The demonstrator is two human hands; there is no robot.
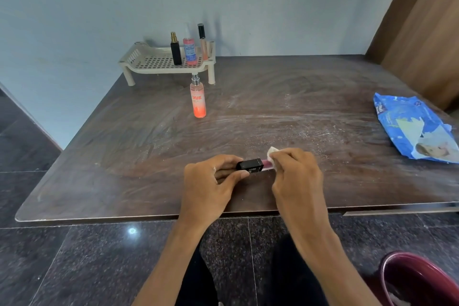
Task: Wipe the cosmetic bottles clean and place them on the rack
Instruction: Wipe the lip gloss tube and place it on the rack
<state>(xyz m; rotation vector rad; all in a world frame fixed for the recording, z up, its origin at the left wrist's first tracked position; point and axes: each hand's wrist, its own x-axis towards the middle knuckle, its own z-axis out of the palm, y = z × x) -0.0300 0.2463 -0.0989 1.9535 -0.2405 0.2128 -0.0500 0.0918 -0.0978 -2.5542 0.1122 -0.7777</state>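
My left hand (211,179) pinches the black cap end of a small lip gloss tube (252,165) lying sideways just above the table. My right hand (295,169) grips a white wipe (273,151) wrapped round the tube's pink end. A tall orange-pink spray bottle (198,99) stands on the table in front of the beige perforated rack (149,62). On the rack stand a black bottle with a gold top (175,51), a pink spray bottle (190,51) and a slim tube with a black cap (203,42).
A blue pack of wet wipes (412,126) lies at the table's right side. The dark wooden table (298,97) is smeared with white dust. A maroon bin (417,281) sits on the floor at the lower right. The rack's left half is unoccupied.
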